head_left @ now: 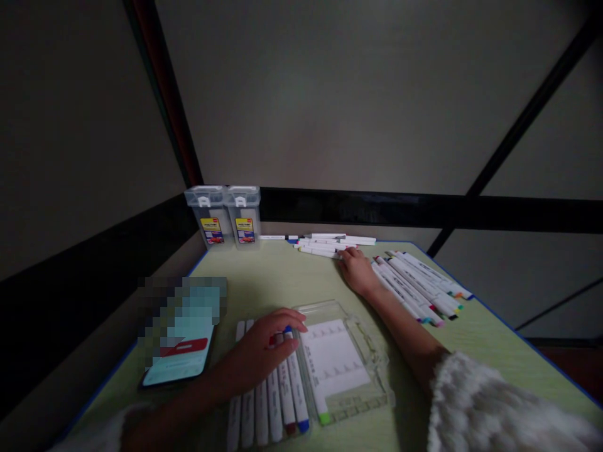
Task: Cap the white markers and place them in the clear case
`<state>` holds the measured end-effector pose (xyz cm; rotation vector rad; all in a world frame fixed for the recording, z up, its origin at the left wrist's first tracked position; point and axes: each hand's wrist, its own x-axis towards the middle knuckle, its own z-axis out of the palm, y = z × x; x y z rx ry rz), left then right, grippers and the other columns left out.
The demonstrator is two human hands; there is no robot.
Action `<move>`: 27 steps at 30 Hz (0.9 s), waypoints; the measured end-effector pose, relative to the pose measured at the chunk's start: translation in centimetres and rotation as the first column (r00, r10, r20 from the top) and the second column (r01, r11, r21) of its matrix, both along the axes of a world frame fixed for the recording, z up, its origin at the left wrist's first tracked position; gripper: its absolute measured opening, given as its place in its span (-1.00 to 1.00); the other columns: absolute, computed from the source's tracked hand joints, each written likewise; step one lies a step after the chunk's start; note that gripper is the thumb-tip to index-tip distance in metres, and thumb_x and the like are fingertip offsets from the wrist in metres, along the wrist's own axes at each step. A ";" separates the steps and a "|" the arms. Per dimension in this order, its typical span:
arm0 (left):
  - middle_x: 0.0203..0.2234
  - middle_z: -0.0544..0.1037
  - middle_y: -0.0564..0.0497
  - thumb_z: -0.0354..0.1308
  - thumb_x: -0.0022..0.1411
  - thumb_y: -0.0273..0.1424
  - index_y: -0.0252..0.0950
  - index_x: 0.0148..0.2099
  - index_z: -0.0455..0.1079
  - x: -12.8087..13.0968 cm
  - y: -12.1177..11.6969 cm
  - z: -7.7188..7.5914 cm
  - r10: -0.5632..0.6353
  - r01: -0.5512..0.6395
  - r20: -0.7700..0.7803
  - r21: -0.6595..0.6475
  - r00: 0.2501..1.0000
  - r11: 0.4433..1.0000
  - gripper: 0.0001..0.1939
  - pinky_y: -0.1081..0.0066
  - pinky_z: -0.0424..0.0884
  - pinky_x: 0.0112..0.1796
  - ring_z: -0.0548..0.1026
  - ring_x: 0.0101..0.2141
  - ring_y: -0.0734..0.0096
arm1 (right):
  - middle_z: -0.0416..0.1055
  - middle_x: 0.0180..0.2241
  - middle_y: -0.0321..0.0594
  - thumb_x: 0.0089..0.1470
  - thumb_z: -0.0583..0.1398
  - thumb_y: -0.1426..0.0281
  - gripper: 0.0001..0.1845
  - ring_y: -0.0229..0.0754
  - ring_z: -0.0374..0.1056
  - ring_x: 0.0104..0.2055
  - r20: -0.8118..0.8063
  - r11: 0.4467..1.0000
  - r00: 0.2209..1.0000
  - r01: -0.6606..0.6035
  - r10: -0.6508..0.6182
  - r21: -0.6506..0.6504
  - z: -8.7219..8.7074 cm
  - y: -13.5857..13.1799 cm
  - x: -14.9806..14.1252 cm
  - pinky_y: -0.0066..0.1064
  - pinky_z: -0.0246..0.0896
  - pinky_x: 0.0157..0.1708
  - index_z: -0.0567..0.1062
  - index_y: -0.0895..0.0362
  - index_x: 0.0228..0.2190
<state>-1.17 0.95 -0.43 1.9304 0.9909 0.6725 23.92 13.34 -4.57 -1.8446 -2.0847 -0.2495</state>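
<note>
Hiding parts of markers (274,405): both hands (266,348)

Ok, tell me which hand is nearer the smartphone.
Left. The left hand is right of the smartphone, over the marker case; the right hand is farther, at the far markers.

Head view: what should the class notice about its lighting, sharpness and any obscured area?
Head view: dim overall, the wall a murky grey; head view: a lit screen glows, pixel blocks covering its upper left; head view: small print on the cased markers looks soft.
</note>
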 end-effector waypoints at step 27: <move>-0.13 0.40 -0.09 -0.04 0.05 -0.56 -0.32 -0.23 0.35 -0.1 0.5 -0.1 -0.038 0.038 -0.006 0.010 0.999 0.999 -0.77 0.35 0.21 -0.07 0.30 -0.04 0.31 | 0.36 -0.35 -0.07 0.05 -0.01 0.37 -0.81 -0.10 0.24 -0.34 -0.537 0.984 0.830 -0.073 0.152 0.165 0.3 -2.4 -1.3 -0.32 0.09 -0.31 0.33 0.20 -0.32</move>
